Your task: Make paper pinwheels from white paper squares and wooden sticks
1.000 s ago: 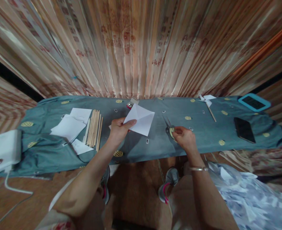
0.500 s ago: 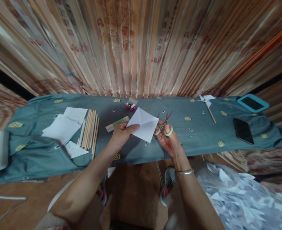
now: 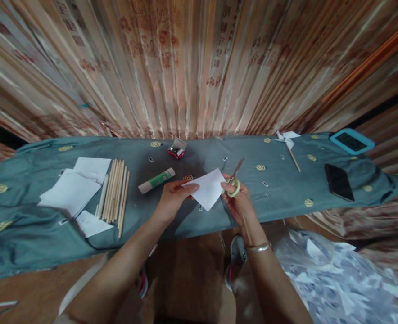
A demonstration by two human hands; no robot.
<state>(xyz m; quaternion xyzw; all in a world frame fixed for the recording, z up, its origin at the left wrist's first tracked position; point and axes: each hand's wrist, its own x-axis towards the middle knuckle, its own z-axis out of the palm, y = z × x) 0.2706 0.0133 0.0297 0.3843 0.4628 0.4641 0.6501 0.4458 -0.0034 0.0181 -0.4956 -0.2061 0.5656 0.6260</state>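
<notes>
Over the middle of the table, a white paper sheet (image 3: pixel 208 188) is held up between both hands. My left hand (image 3: pixel 176 198) pinches its left corner, thumb on top. The scissors (image 3: pixel 233 183), with pale green handles, are hooked on my right hand (image 3: pixel 240 202), blades pointing up and away from the paper. My right thumb also presses on the sheet's right corner. Behind my left hand lies a green and white glue stick (image 3: pixel 157 181). A small open red box (image 3: pixel 177 149) with shiny bits inside stands farther back.
Left are white paper sheets (image 3: pixel 71 192) and several wooden sticks (image 3: pixel 115 191). A paper pinwheel on a stick (image 3: pixel 291 148), a black phone (image 3: pixel 339 182) and a blue-framed device (image 3: pixel 352 141) lie right. A plastic bag of folded paper (image 3: pixel 341 279) sits below the table's right front. A curtain (image 3: pixel 185 67) hangs behind.
The sheet has turned and tilted, and my right thumb now touches its corner. The scissors stay in my right hand. The view has shifted, so the left-hand items sit farther left.
</notes>
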